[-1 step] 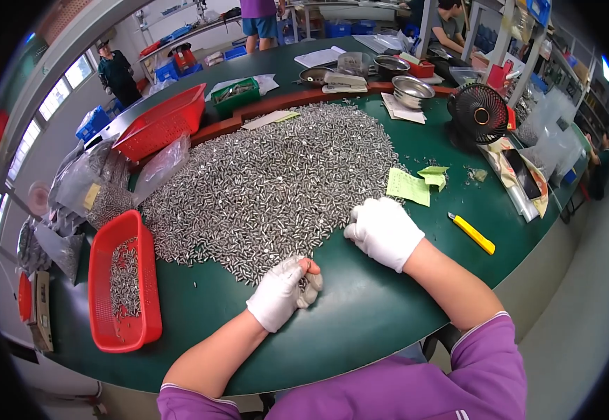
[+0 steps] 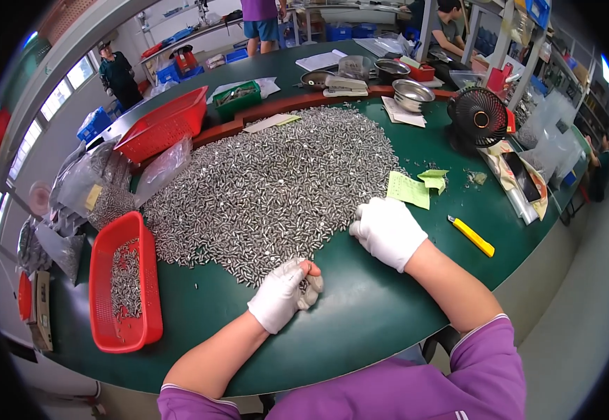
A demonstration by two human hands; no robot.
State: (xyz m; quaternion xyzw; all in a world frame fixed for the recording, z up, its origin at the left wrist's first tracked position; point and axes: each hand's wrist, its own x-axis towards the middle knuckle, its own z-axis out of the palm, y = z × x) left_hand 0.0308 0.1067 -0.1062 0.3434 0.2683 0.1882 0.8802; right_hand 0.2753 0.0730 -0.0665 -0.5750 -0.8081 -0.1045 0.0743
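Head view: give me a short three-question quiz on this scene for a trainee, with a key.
1. True or false: the knife lies to the right of the right hand.
2. Which is nearest the left hand? A: the fan; B: the pile; C: the knife.
3. What colour is the front basket, the one with metal parts in it?

Key: 1. True. 2. B. 3. Red.
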